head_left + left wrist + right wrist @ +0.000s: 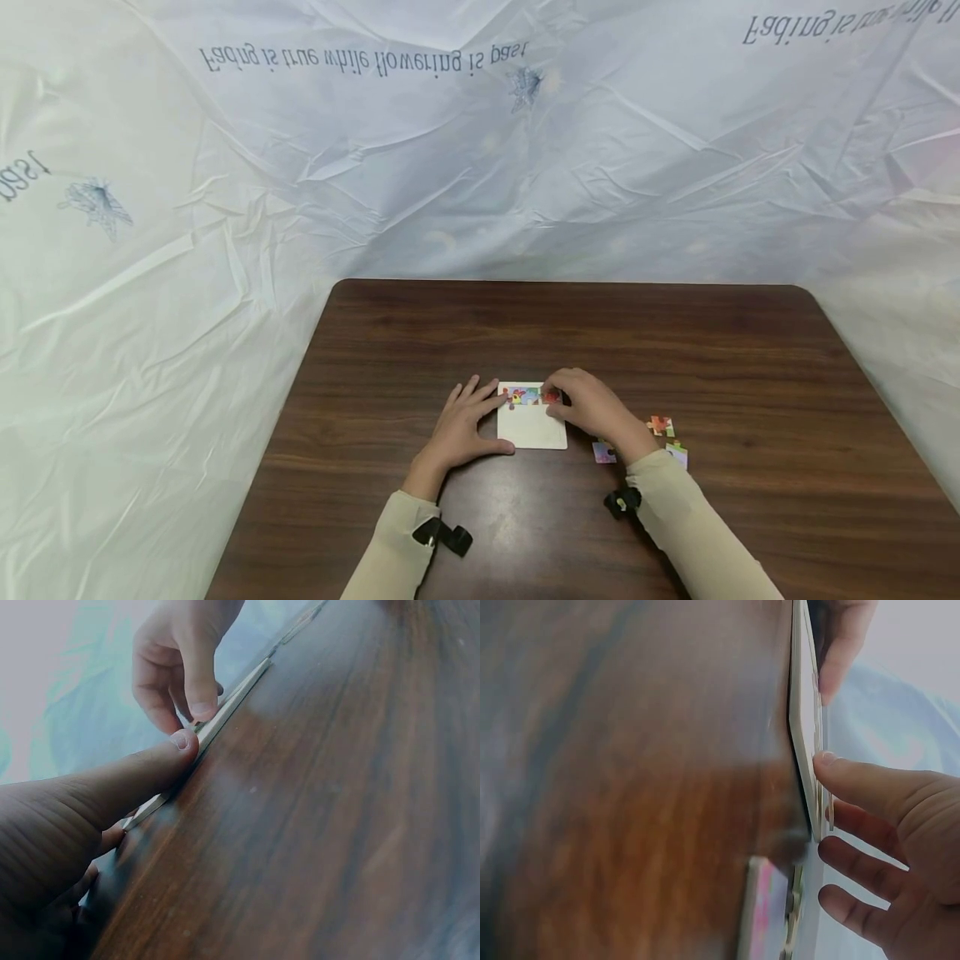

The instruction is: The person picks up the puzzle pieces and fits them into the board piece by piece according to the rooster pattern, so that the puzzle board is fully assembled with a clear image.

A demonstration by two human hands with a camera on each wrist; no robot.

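Note:
A square white puzzle board [531, 429] lies on the table, with a row of joined colourful puzzle pieces [522, 396] along its far edge. My left hand [465, 423] spreads around the board's left side, its fingers straight, the thumb at the near left corner and the index finger by the far left. At the far right corner, my right hand [596, 408] pinches a reddish puzzle piece [551, 397] between thumb and fingers, partly covering it. In the right wrist view the thin piece [830, 806] stands at the board's edge [804, 727], by the fingertips.
Right of the board lie loose pieces: an orange one [661, 426], a pale one with green [677, 454] and a purple one [603, 452], partly behind the right wrist. The brown wooden table [420, 333] meets a white printed sheet [450, 167] behind it.

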